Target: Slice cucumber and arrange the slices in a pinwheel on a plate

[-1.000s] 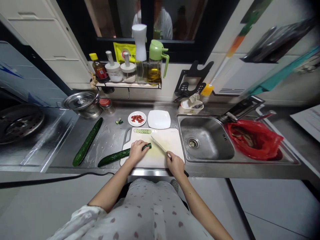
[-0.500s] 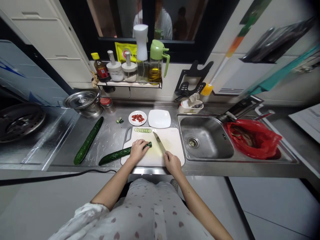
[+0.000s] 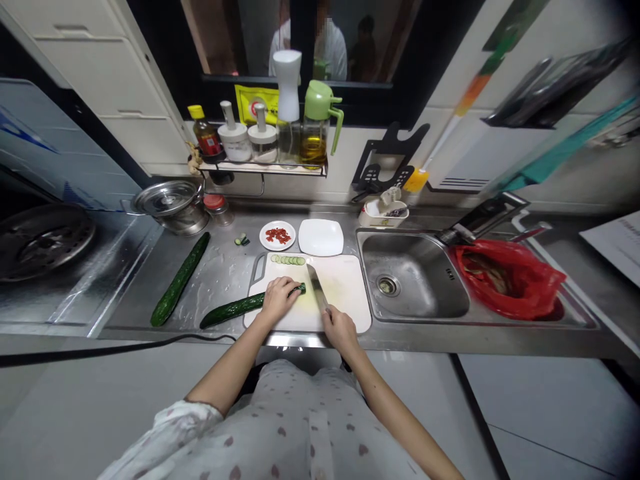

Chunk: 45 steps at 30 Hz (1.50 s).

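A white cutting board (image 3: 340, 287) lies on the steel counter in front of me. My left hand (image 3: 279, 300) is closed over a long green cucumber (image 3: 231, 310), pinning it to the board near its cut end. My right hand (image 3: 339, 329) grips the handle of a knife (image 3: 317, 287). The blade points away from me and stands right beside the cucumber's cut end. A short row of cucumber slices (image 3: 287, 260) lies along the board's far edge.
A second whole cucumber (image 3: 181, 279) lies on the counter to the left. Behind the board are a small plate of red pieces (image 3: 277, 235) and an empty white plate (image 3: 321, 237). The sink (image 3: 413, 283) is on the right, with a red bag (image 3: 510, 280) beyond it. A lidded steel pot (image 3: 171, 203) stands back left.
My right hand has swung the knife leftwards, from a slant at the board's right side to upright beside the cucumber's cut end. The left hand has kept its hold.
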Each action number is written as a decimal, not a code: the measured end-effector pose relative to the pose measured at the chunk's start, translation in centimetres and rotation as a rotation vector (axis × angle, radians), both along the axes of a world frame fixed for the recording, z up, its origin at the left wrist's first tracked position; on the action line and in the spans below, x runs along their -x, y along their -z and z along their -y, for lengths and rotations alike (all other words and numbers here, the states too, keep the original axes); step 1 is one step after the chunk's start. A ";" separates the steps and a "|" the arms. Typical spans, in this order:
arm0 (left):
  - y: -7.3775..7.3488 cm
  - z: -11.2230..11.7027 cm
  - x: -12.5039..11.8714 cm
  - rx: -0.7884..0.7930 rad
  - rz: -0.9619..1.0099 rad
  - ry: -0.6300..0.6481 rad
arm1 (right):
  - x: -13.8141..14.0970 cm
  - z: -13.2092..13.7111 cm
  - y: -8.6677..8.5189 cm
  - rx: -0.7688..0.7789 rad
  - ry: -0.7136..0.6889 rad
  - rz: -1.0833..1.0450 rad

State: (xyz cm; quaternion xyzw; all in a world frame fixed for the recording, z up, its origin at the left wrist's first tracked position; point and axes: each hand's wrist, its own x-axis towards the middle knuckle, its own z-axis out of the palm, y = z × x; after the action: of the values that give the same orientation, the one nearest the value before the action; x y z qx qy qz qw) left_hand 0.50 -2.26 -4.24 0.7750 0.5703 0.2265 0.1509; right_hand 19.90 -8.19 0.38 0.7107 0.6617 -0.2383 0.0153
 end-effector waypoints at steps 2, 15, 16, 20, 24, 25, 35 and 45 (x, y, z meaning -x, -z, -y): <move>0.2 -0.1 0.0 -0.027 0.003 0.012 | 0.0 0.1 0.1 0.015 0.010 -0.013; 1.3 -0.5 0.0 -0.083 0.009 0.051 | 0.3 -0.5 0.8 0.008 0.023 -0.078; 1.3 -0.5 0.0 -0.084 0.012 0.054 | 0.5 -0.7 0.8 0.007 0.012 -0.082; 1.5 -0.5 0.0 -0.086 0.021 0.064 | 1.3 -1.3 0.7 0.015 -0.015 -0.087; 1.5 -0.5 -0.1 -0.089 0.007 0.065 | 2.3 -1.8 0.3 0.019 -0.014 -0.089; 1.5 -0.5 -0.1 -0.091 0.001 0.065 | 2.4 -1.8 0.3 0.016 -0.010 -0.089; 1.3 -0.4 -0.2 -0.118 -0.045 0.065 | 3.1 -2.3 0.4 -0.005 -0.003 -0.094; 1.5 -0.5 -0.1 -0.105 -0.056 0.073 | 3.4 -2.4 0.2 0.014 -0.009 -0.093</move>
State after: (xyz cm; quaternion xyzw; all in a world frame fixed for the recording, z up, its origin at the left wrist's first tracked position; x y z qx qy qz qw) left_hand 0.64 -1.78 -5.76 0.8081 0.5331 0.2290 0.1021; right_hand 16.52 -5.83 0.18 0.6957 0.6634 -0.2755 -0.0092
